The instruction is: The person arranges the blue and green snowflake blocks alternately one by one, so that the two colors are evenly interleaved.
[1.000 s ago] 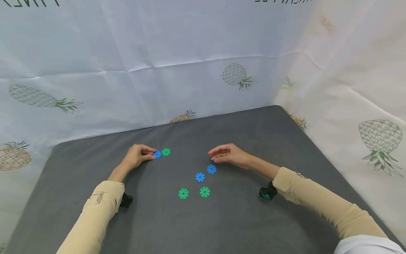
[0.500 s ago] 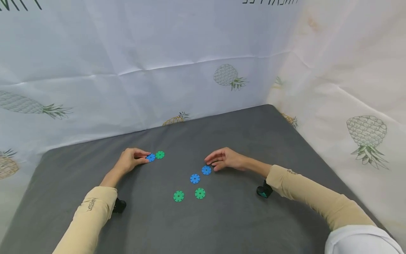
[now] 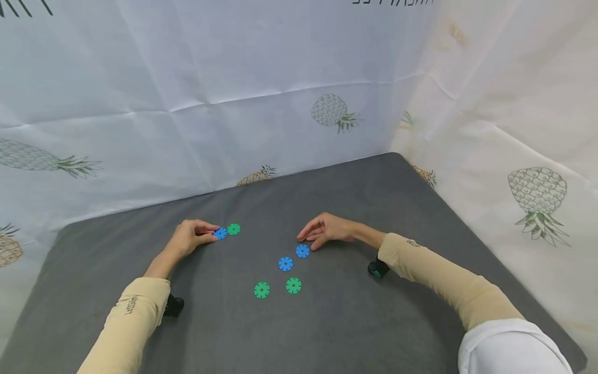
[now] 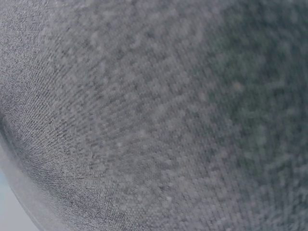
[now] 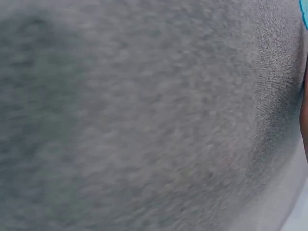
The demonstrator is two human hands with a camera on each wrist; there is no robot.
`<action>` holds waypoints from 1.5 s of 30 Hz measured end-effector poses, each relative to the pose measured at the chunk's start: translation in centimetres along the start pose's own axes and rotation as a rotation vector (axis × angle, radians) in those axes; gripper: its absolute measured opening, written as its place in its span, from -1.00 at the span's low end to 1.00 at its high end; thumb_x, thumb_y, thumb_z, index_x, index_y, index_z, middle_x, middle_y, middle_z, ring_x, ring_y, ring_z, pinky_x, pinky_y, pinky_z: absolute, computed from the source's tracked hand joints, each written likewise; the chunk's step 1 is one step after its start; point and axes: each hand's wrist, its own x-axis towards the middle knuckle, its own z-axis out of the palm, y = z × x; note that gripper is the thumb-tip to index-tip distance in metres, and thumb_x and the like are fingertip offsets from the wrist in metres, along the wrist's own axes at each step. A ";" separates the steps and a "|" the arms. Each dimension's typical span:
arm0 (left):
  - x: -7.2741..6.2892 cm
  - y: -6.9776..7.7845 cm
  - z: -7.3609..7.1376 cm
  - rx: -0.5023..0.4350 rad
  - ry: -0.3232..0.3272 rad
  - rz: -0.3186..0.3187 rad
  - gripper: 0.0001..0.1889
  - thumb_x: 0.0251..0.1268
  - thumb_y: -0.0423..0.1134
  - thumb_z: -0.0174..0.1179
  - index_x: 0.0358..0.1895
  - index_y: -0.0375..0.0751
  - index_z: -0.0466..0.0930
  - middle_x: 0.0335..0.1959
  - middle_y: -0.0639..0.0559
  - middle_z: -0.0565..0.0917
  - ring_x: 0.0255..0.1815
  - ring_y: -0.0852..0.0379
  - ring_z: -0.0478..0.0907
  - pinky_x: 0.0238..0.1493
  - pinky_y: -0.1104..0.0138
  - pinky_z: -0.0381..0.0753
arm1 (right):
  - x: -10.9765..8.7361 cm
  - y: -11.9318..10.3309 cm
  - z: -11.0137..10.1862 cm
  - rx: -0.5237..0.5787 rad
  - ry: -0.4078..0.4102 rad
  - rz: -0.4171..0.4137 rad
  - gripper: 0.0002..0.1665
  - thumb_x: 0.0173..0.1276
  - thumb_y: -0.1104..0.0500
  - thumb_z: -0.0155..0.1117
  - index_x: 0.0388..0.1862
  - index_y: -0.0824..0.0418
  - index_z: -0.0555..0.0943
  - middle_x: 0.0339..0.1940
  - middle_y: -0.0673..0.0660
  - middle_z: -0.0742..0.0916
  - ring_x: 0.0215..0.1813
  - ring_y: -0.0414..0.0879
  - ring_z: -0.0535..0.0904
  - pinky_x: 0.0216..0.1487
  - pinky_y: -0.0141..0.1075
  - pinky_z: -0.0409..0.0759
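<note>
In the head view my left hand (image 3: 189,237) pinches a blue notched plastic disc (image 3: 220,234) at its left side, between thumb and fingers. A green notched disc (image 3: 234,229) lies right against that disc's far right edge. My right hand (image 3: 329,228) is bent over the grey cloth with fingers and thumb apart, its fingertips just beyond another blue disc (image 3: 302,251) and its thumb close to that disc's right edge. The left wrist view shows only blurred cloth; a sliver of blue disc (image 5: 305,10) and a finger's edge show at the right border of the right wrist view.
Nearer the person, a third blue disc (image 3: 286,264) and two green discs, one on the left (image 3: 262,290) and one on the right (image 3: 293,285), lie flat on the grey table (image 3: 355,322). White pineapple-print curtains (image 3: 261,130) hang along its back and right sides.
My right hand has come down and in toward the nearest blue disc. My left hand keeps its hold on its disc. The whole head view has shifted slightly as the head turned.
</note>
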 end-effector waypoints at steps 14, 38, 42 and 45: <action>-0.3 -0.3 -0.2 0.006 -0.011 -0.016 -0.71 0.20 -0.36 0.31 -0.03 -0.42 0.67 -0.16 -0.27 0.71 -0.07 -0.18 0.62 -0.11 0.04 0.60 | 1.9 -0.6 0.0 -0.077 -0.141 0.020 -0.43 0.06 0.57 0.36 0.13 0.51 0.55 0.17 0.30 0.61 0.24 -0.01 0.52 0.20 -0.20 0.48; -0.1 0.1 -0.3 0.006 -0.007 -0.004 -0.71 0.19 -0.37 0.33 -0.04 -0.43 0.67 -0.18 -0.25 0.71 -0.11 -0.15 0.65 -0.11 0.05 0.60 | 2.6 -1.5 0.7 -0.464 -0.225 -0.097 -0.55 -0.01 0.38 0.53 -0.07 0.34 0.65 -0.05 0.12 0.70 0.04 -0.16 0.57 0.13 -0.31 0.50; 0.0 0.3 -0.3 0.002 -0.002 0.006 -0.72 0.18 -0.39 0.33 -0.04 -0.43 0.67 -0.18 -0.26 0.71 -0.12 -0.15 0.65 -0.14 0.09 0.61 | 2.3 -1.5 0.7 -0.503 -0.236 -0.119 -0.53 0.05 0.36 0.49 0.01 0.35 0.66 0.05 0.15 0.68 0.13 -0.14 0.54 0.15 -0.33 0.50; 0.1 0.4 -0.3 0.000 0.001 0.003 -0.72 0.17 -0.40 0.33 -0.04 -0.44 0.67 -0.19 -0.27 0.71 -0.13 -0.14 0.65 -0.15 0.11 0.61 | 2.2 -1.7 0.8 -0.545 -0.245 -0.151 -0.56 0.08 0.36 0.47 0.01 0.34 0.67 0.04 0.15 0.67 0.12 -0.14 0.54 0.14 -0.34 0.50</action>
